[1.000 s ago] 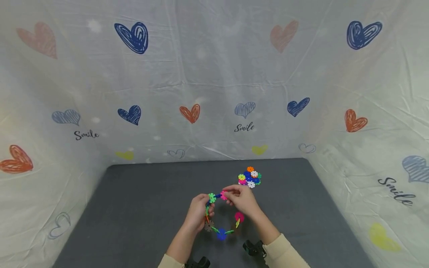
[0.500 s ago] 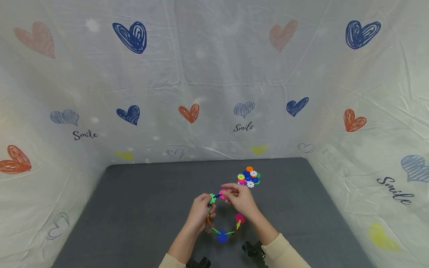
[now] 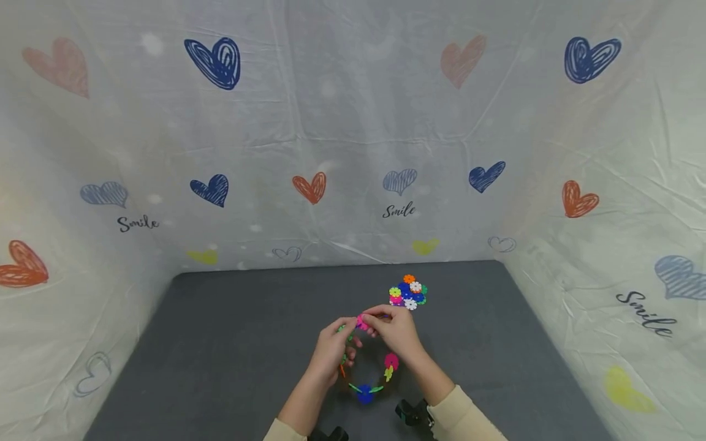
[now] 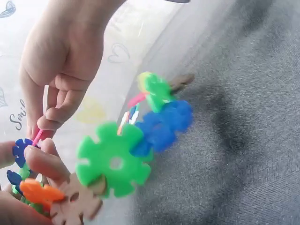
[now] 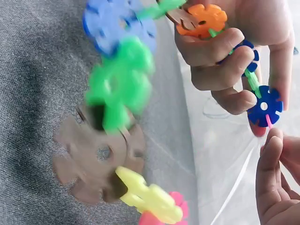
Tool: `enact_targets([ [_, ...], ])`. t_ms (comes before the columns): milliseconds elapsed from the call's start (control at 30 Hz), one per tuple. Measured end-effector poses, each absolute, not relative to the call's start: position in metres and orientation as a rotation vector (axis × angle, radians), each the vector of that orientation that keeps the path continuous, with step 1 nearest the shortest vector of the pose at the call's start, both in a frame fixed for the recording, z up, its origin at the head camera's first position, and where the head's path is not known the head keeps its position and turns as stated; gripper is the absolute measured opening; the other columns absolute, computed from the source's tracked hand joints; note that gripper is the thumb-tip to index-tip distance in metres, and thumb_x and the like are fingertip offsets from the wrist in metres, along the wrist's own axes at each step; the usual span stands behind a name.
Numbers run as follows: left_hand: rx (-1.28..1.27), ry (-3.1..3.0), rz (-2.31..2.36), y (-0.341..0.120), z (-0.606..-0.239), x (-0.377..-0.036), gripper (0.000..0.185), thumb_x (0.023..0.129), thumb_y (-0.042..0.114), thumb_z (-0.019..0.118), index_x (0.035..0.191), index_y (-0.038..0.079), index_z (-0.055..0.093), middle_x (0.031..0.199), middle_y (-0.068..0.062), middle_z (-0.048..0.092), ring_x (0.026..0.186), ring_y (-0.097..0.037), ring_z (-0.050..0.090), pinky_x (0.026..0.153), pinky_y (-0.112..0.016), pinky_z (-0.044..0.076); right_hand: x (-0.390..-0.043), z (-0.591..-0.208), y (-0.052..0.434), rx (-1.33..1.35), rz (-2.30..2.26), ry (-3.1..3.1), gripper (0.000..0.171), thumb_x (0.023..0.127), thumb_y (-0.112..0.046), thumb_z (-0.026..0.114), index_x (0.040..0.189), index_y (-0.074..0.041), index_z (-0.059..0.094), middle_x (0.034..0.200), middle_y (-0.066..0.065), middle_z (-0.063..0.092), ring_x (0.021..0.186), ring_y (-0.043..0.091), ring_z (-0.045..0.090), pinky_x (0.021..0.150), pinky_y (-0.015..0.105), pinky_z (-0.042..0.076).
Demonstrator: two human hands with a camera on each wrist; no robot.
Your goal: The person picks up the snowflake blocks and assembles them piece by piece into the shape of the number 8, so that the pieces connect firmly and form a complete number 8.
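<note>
Two hands up | left hand [image 3: 331,348] and right hand [image 3: 398,334] each pinch the disc ring [image 3: 366,367] so ends meet | spare discs [image 3: 408,293] toward desk [image 3: 231,343] far edge

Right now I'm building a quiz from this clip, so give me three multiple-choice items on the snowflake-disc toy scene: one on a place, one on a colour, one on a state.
1. Where does the loose pile of discs lie?
A. on the far side of the hands, slightly right
B. at the mat's near left corner
C. in the person's lap

2. What colour is the mat?
A. red
B. dark grey
C. yellow

3. How is the disc chain held?
A. lying flat, untouched
B. by one hand only
C. by both hands, hanging in a loop between them

Answers:
1 A: in the head view the pile sits past the fingers, toward the back wall.
2 B: the bare surface is dark grey in every view.
3 C: the left hand and right hand both pinch it at the top, and the loop dangles below.
</note>
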State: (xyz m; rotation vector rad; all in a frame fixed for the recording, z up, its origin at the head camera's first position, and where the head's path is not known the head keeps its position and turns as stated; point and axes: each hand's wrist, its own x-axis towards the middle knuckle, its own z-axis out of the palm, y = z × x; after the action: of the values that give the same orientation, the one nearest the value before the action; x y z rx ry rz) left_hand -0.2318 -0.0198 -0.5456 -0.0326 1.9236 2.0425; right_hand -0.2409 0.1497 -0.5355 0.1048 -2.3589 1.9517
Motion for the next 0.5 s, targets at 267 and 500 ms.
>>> enact_targets([
  [267,-0.142,1.611,2.113,-0.027,-0.547,-0.238,0.05,0.097,0.042,0.066,0.129,0.003,0.063,0.071,0.002,0.064,0.051,-0.006,0.045,0.048,-0.019,0.041,-0.243,-0.531,0.149,0.171,1.863,-2.376,0.016,0.091,-0.016,0.076,0.101,-0.005,0.079,0.086,0.012,0.076,0.067,0.029,0.07,0.064,0.027,0.059],
  [500,-0.294,1.408,2.239,-0.031,-0.548,-0.242,0.032,0.095,0.037,0.068,0.105,0.006,0.067,0.065,0.005,0.059,0.048,-0.004,0.041,0.046,-0.018,0.038,-0.25,-0.531,0.17,0.049,1.703,-2.436,0.024,0.092,-0.025,0.076,0.113,-0.012,0.076,0.094,0.005,0.074,0.075,0.033,0.07,0.066,0.024,0.055],
])
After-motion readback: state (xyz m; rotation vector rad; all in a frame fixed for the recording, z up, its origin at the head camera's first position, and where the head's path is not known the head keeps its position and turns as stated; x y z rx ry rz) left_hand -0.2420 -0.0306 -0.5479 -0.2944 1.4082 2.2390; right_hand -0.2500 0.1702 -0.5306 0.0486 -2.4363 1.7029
